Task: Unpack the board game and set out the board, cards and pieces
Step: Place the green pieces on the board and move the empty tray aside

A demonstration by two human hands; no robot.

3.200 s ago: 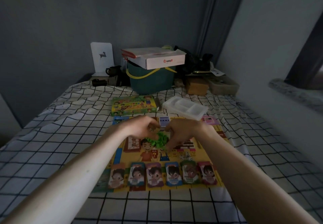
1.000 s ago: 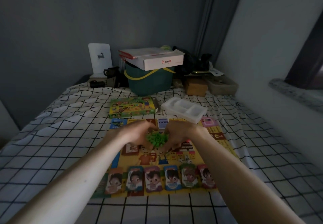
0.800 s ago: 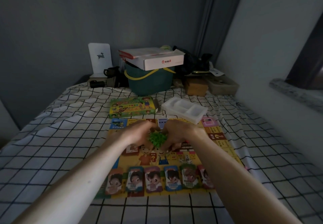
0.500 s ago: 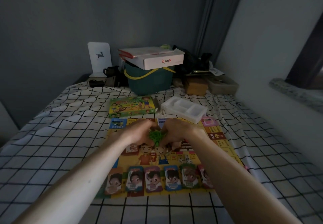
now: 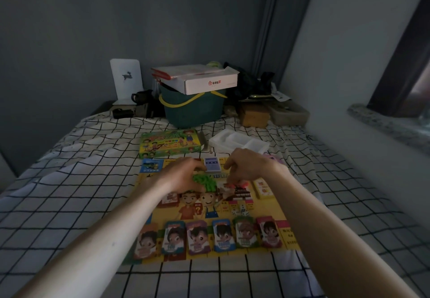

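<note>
Checked bedsheet (image 5: 69,195) under my board (image 5: 263,214); my left hand (image 5: 183,176) curls around the green pieces (image 5: 206,182), my right hand (image 5: 246,167) pinches something I can't identify.

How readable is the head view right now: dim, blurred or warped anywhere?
Head view: dim throughout; left hand motion-blurred over the green plastic pieces; right hand sharper; grid-patterned bedsheet lines bow, showing wide-angle distortion.

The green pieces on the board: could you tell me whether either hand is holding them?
The left hand rests on the green pieces; a real grip cannot be told.
</note>
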